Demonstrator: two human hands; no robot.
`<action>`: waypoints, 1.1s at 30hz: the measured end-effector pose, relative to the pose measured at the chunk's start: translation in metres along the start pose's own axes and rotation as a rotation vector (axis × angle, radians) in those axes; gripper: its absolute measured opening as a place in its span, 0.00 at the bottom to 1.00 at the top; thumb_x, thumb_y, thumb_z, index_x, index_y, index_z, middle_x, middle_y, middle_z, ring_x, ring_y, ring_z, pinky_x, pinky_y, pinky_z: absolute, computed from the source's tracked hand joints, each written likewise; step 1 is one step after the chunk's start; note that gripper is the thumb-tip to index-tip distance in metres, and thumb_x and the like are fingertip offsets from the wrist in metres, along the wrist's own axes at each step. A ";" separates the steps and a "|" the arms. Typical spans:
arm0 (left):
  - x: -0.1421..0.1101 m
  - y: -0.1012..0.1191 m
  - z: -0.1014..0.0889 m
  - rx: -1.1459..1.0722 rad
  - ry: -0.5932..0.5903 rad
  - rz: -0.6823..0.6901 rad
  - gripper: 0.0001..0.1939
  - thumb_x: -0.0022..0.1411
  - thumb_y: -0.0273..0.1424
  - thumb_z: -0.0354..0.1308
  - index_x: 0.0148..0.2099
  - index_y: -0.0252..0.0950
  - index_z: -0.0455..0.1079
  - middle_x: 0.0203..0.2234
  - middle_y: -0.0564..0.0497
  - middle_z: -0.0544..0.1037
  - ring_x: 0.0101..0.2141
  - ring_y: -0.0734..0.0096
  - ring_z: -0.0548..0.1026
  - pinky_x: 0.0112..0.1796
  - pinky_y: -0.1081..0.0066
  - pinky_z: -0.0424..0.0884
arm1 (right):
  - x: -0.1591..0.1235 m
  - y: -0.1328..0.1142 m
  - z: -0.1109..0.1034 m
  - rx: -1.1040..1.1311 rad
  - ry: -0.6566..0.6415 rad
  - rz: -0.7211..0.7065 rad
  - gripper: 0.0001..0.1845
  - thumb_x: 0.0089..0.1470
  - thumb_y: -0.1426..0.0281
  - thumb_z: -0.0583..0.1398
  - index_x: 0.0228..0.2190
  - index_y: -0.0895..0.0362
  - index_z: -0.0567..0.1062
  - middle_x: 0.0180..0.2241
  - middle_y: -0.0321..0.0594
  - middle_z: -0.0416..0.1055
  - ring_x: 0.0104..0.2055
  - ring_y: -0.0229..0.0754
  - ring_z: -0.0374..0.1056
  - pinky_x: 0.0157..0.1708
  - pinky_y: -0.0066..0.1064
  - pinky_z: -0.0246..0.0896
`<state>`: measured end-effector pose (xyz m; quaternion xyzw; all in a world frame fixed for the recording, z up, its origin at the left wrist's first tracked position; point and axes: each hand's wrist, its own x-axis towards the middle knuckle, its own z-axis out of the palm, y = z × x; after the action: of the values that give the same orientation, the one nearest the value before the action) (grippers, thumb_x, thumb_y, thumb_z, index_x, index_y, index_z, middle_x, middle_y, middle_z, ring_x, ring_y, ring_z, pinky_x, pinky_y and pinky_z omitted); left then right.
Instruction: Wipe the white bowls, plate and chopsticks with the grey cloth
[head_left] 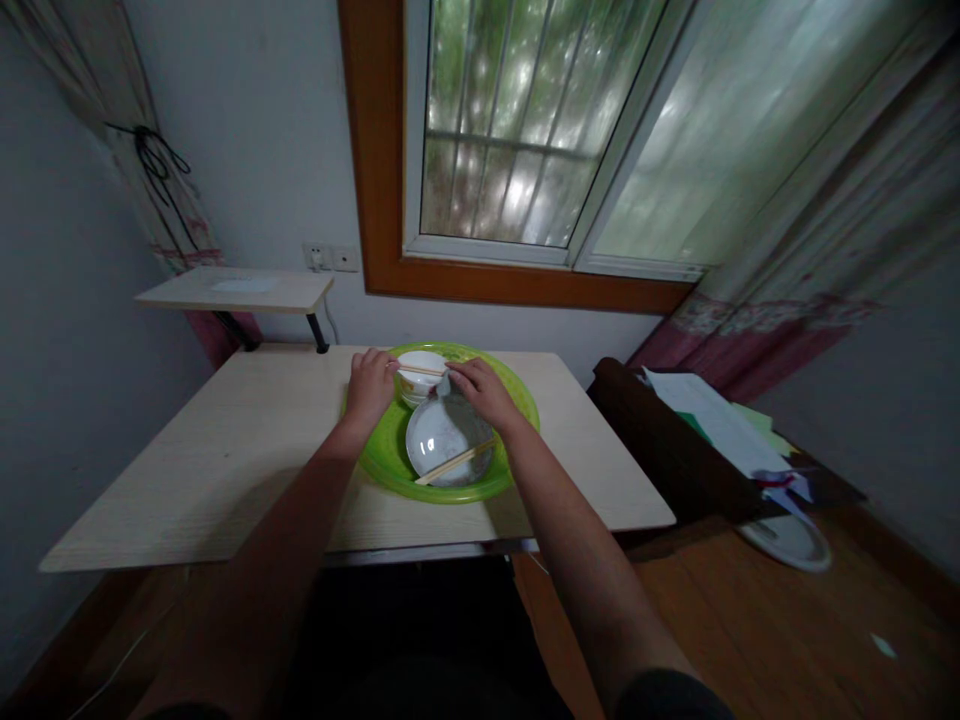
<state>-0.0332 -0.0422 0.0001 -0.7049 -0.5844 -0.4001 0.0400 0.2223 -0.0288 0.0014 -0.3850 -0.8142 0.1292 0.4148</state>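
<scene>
A pair of light wooden chopsticks runs level across the small white bowls, which are stacked in a green plastic basin. My left hand is closed on the left end of these chopsticks, over the basin's rim. At their right end is my right hand, its fingers bent around the tips. Just under its fingertips shows a small pale piece, too blurred to name. A larger white bowl sits in front of the stack, with more chopsticks lying across it.
The basin stands on a pale wooden table. A small raised shelf is at the table's back left. Behind is a wood-framed window. To the right, papers lie on a dark brown piece of furniture.
</scene>
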 end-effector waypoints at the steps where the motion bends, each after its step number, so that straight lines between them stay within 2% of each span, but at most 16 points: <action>1: 0.000 0.000 0.000 0.000 0.006 0.005 0.11 0.71 0.27 0.49 0.40 0.38 0.73 0.41 0.43 0.79 0.47 0.53 0.72 0.53 0.55 0.65 | 0.000 0.000 0.000 0.006 0.005 0.012 0.17 0.67 0.62 0.58 0.52 0.54 0.79 0.46 0.46 0.75 0.49 0.47 0.70 0.54 0.41 0.64; 4: 0.000 -0.001 0.001 -0.002 0.023 0.012 0.11 0.71 0.27 0.49 0.39 0.37 0.73 0.41 0.43 0.79 0.47 0.53 0.72 0.53 0.55 0.66 | -0.001 0.003 0.000 -0.013 0.052 0.104 0.15 0.62 0.64 0.63 0.49 0.56 0.79 0.47 0.47 0.76 0.50 0.48 0.70 0.52 0.40 0.65; 8: -0.001 0.000 0.000 -0.013 0.022 0.014 0.11 0.71 0.27 0.49 0.40 0.37 0.73 0.41 0.42 0.79 0.48 0.53 0.71 0.53 0.55 0.66 | 0.000 0.007 -0.002 -0.077 0.010 0.164 0.09 0.60 0.67 0.65 0.41 0.57 0.81 0.41 0.45 0.78 0.44 0.48 0.71 0.47 0.39 0.65; 11: -0.001 0.002 -0.001 -0.022 -0.006 0.038 0.12 0.72 0.28 0.49 0.40 0.37 0.74 0.41 0.43 0.78 0.47 0.53 0.71 0.52 0.56 0.66 | 0.001 0.005 -0.003 -0.101 -0.013 0.143 0.07 0.60 0.68 0.66 0.40 0.57 0.81 0.41 0.45 0.79 0.45 0.48 0.72 0.48 0.39 0.64; 18: -0.003 0.011 -0.004 -0.070 -0.112 0.213 0.10 0.71 0.31 0.54 0.40 0.38 0.77 0.39 0.46 0.82 0.45 0.55 0.71 0.51 0.58 0.67 | 0.001 -0.007 0.000 -0.096 -0.115 0.021 0.06 0.61 0.69 0.65 0.41 0.57 0.82 0.41 0.44 0.79 0.45 0.46 0.72 0.49 0.37 0.63; 25: -0.005 0.017 -0.005 -0.089 -0.191 0.319 0.10 0.70 0.31 0.57 0.42 0.39 0.80 0.39 0.47 0.84 0.44 0.56 0.72 0.50 0.58 0.68 | 0.000 -0.021 0.006 -0.069 -0.183 -0.057 0.07 0.62 0.70 0.65 0.43 0.56 0.80 0.42 0.43 0.78 0.45 0.44 0.72 0.49 0.34 0.63; 29: -0.005 0.019 -0.005 -0.082 -0.195 0.310 0.10 0.69 0.31 0.57 0.42 0.39 0.81 0.39 0.47 0.84 0.45 0.55 0.72 0.51 0.57 0.68 | 0.001 -0.023 0.010 -0.087 -0.198 -0.061 0.07 0.62 0.70 0.65 0.43 0.58 0.80 0.41 0.45 0.78 0.45 0.45 0.71 0.48 0.34 0.63; 33: -0.006 0.017 -0.007 -0.025 -0.149 0.235 0.11 0.70 0.32 0.56 0.42 0.40 0.80 0.40 0.47 0.84 0.46 0.53 0.71 0.51 0.56 0.67 | 0.001 -0.017 0.011 -0.154 -0.214 -0.021 0.06 0.65 0.69 0.62 0.42 0.58 0.79 0.41 0.45 0.76 0.44 0.45 0.70 0.48 0.34 0.62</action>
<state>-0.0217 -0.0557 0.0084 -0.7966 -0.4943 -0.3464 0.0340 0.2048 -0.0382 0.0046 -0.3909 -0.8654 0.1024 0.2963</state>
